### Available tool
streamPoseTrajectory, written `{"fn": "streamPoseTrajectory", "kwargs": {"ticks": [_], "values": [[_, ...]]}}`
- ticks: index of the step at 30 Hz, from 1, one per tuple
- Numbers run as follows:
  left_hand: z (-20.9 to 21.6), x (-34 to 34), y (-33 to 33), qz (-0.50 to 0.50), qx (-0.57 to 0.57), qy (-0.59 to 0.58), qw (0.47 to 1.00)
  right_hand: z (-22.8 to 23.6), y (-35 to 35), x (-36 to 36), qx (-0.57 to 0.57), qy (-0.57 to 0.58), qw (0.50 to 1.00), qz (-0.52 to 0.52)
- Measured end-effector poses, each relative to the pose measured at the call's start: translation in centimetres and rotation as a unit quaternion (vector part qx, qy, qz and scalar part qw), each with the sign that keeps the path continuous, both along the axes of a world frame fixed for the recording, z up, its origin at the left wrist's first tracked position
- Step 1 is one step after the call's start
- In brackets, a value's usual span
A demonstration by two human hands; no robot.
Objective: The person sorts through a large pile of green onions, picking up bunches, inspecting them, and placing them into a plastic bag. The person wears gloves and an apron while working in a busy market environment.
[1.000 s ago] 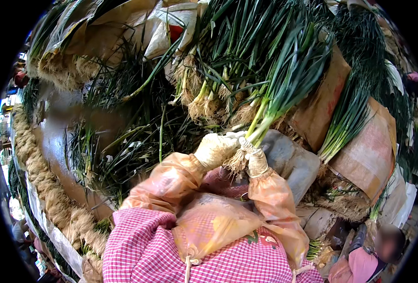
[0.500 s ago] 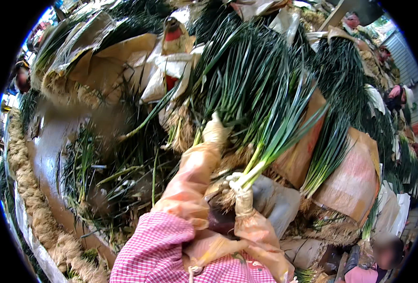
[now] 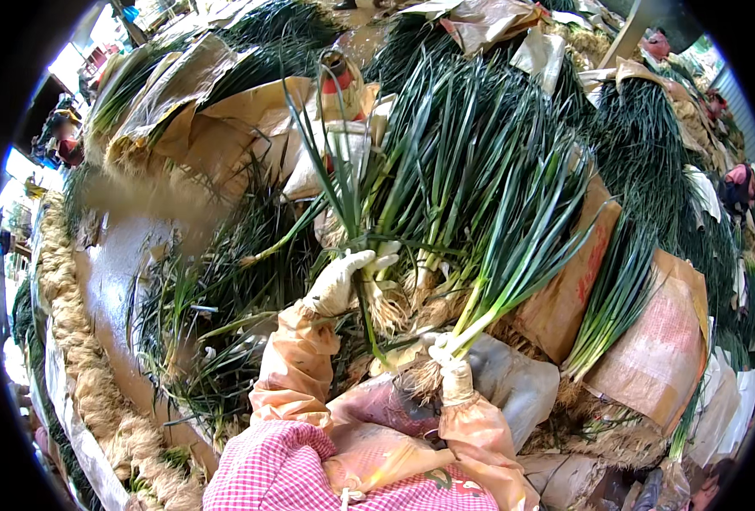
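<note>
My left hand [image 3: 341, 279], in a pale glove, is closed around a few spring onions [image 3: 353, 213] just above their roots. Their green leaves stand up and fan out over the pile, and the pale roots dangle below the fingers. In front of my body, my right hand [image 3: 452, 364], also gloved, grips a thicker bunch of spring onions [image 3: 485, 313] by the white ends. That bunch slants up to the right, its roots hanging under the hand. Beyond both hands lies a big heap of spring onions [image 3: 445, 145], leaves pointing away from me.
Loose leaves and scraps [image 3: 224, 315] cover the ground at my left, beside a long row of root ends [image 3: 83, 349]. Brown sacking [image 3: 569, 281] and a pinkish woven sack [image 3: 654, 341] lie at the right. A bottle-shaped container with a red band [image 3: 336, 85] stands behind.
My left hand has drawn back from the heap toward the left, lifting a few spring onions that now stand upright in it. My right hand keeps its bunch in nearly the same place.
</note>
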State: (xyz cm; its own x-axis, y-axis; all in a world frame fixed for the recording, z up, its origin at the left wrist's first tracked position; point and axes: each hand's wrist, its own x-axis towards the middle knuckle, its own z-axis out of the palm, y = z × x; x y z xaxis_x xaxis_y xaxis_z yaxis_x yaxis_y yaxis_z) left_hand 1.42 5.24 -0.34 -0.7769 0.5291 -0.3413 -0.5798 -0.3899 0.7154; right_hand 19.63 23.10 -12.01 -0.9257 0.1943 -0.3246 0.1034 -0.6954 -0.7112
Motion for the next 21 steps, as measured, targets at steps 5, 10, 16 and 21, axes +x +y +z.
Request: {"fn": "streamPoseTrajectory", "kwargs": {"ticks": [5, 10, 16, 21], "values": [[-2.4, 4.4, 3.2, -0.08, -0.1, 0.019, 0.992, 5.6, 0.4, 0.0, -0.227, -0.146, 0.956, 0.114], [-7.3, 5.4, 5.0, -0.11, -0.258, 0.115, 0.953, 1.5, 0.0, 0.6, -0.039, -0.078, 0.995, 0.044], [-5.6, 5.1, 4.2, -0.086, -0.249, 0.097, 0.96, 2.1, -0.9, -0.4, -0.12, -0.001, 0.992, -0.023], [-8.0, 7.7, 5.1, -0.085, -0.277, 0.136, 0.947, 2.8, -2.2, -0.9, 0.13, -0.073, 0.988, -0.034]]}}
